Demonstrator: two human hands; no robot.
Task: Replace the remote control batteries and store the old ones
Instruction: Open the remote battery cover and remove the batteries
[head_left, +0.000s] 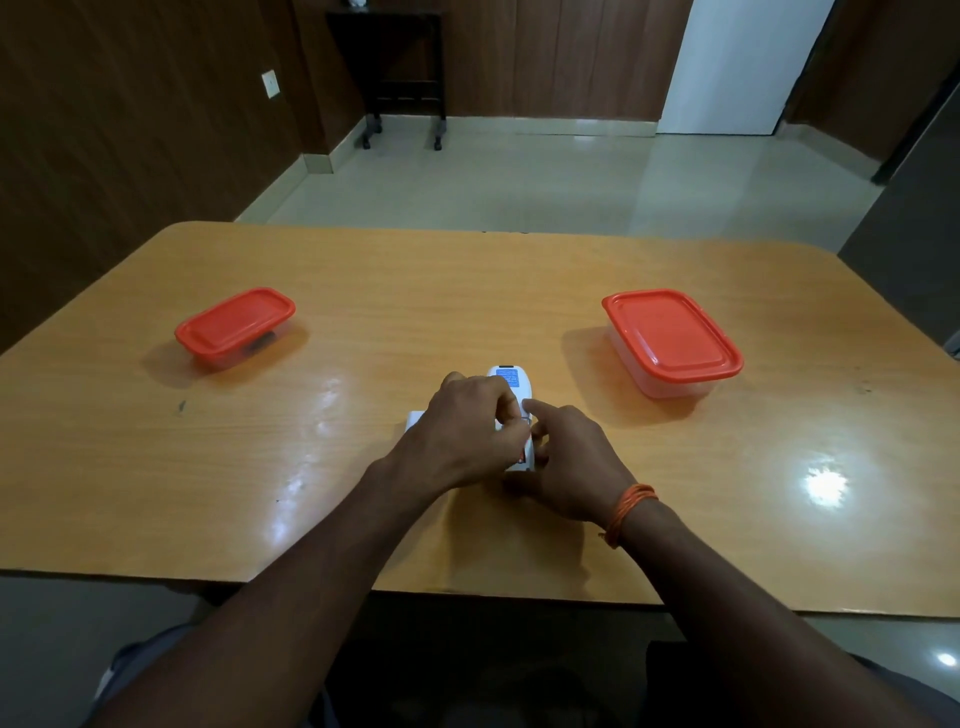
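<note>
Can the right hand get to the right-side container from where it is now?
Probably yes. The right hand is busy on the remote, but the tabletop between it and the lidded container looks bare, so nothing blocks the way.

dark wood-panel walls (130, 130), shiny pale tile floor (519, 176), small black wheeled stand (400, 67) by the far wall, white door (737, 62) was back right
</note>
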